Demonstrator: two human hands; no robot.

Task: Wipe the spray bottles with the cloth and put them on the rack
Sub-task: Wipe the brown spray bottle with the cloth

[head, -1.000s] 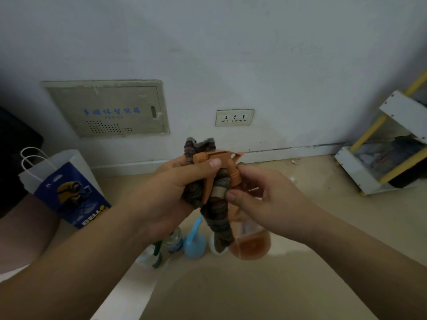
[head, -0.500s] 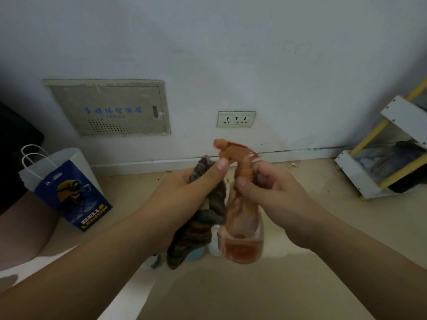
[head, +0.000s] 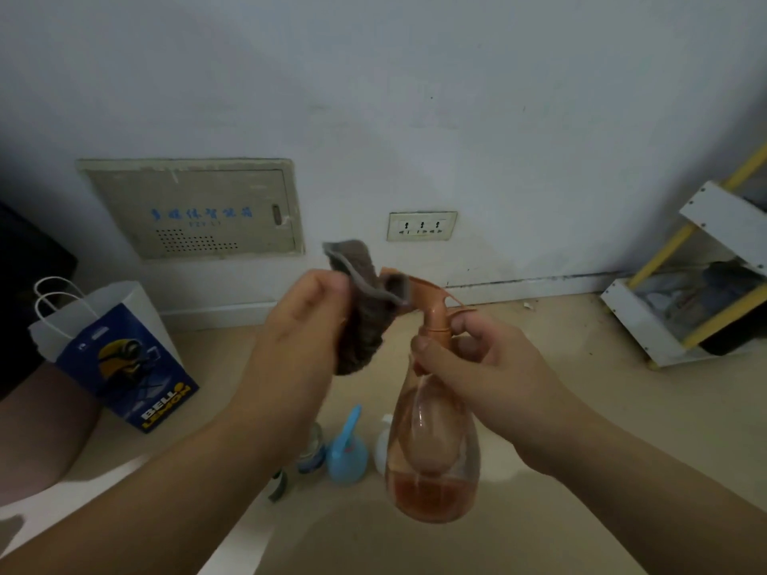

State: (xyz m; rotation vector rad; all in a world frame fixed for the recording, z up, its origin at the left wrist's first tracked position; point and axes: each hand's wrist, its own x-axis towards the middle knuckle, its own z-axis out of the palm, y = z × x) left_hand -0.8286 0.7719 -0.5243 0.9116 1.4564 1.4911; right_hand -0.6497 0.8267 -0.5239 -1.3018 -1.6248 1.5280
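Mid-wipe, my left grip pinches the cloth on the head of the orange bottle clamped in my right grip; next, probably the rack, well right.

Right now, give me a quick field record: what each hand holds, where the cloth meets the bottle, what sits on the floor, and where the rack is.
left hand: holds the bunched brown cloth
right hand: grips the orange spray bottle by its neck, upright
cloth contact: against the back of the spray head
bottle contents: orange liquid low in the base
floor below: blue spray bottle, clear bottle beside it
rack: white and yellow, far right by the wall
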